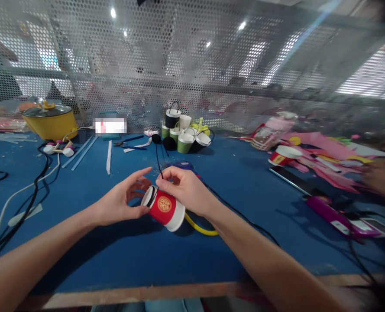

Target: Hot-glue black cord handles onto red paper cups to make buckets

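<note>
A red and white paper cup with a gold emblem lies tilted on its side between my hands, its mouth toward the left. My left hand is at the mouth, thumb against the rim and fingers curled around the far side, index finger raised. Above the cup, my right hand pinches a black cord between thumb and fingertips. This cord runs back to a small black ball of yarn, and a black loop crosses the cup's mouth. What my right hand's lower fingers touch is hidden.
Small green, black and white cups with cord handles stand at the back. A yellow pot is at left, scissors nearer the middle. On the right are a phone, a purple box, pink scraps and another person's hand.
</note>
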A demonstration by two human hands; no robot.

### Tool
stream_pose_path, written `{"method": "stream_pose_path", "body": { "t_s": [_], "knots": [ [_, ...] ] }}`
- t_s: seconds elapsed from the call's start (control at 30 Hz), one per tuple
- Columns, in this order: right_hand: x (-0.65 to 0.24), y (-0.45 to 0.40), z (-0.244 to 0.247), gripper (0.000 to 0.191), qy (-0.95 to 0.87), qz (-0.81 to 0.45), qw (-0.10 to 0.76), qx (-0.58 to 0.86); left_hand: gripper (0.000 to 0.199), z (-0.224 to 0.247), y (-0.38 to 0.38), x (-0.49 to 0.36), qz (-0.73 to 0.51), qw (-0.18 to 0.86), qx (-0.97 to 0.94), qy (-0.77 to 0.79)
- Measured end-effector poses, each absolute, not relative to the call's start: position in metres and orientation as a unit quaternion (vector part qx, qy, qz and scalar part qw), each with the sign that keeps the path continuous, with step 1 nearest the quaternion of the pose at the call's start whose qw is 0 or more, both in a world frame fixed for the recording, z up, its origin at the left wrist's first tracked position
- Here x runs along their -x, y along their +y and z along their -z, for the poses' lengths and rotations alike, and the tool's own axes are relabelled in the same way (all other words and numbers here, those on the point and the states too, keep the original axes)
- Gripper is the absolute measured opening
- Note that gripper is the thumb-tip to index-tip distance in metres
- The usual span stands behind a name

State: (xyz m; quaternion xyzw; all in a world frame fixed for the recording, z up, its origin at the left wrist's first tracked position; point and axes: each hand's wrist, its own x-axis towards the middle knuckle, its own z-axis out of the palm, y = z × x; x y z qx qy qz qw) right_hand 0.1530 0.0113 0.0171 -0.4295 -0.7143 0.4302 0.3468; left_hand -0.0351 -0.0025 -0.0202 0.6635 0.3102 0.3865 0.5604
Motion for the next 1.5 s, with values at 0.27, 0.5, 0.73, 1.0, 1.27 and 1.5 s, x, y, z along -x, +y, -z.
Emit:
{"method": "stream_pose_path", "body": {
  "t_s": [0.27,0.5,0.73,1.0,1.27,1.5],
  "knots": [
    [-0.153,0.011,-0.013,0.021,-0.742,-0.398,0.327,0.428,0.075,0.021,-0.006,0.033,-0.388,0.547,-0.686,0.282],
    [-0.153,0.009,-0.014,0.02,-0.756,-0.372,0.312,0.438,0.071,0.02,-0.007,0.032,-0.386,0.53,-0.704,0.272],
    [-0.154,0.008,-0.01,0.019,-0.775,-0.354,0.28,0.443,0.07,0.017,-0.01,0.031,-0.376,0.525,-0.716,0.266],
    [-0.153,0.007,-0.01,0.021,-0.771,-0.343,0.251,0.475,0.06,0.021,-0.008,0.03,-0.39,0.556,-0.687,0.26],
    [-0.153,0.01,-0.007,0.022,-0.708,-0.418,0.28,0.496,0.03,0.014,-0.011,0.029,-0.419,0.441,-0.736,0.297],
    [-0.152,0.01,-0.007,0.022,-0.733,-0.359,0.283,0.504,0.006,0.01,-0.012,0.031,-0.413,0.214,-0.814,0.346]
  ]
}}
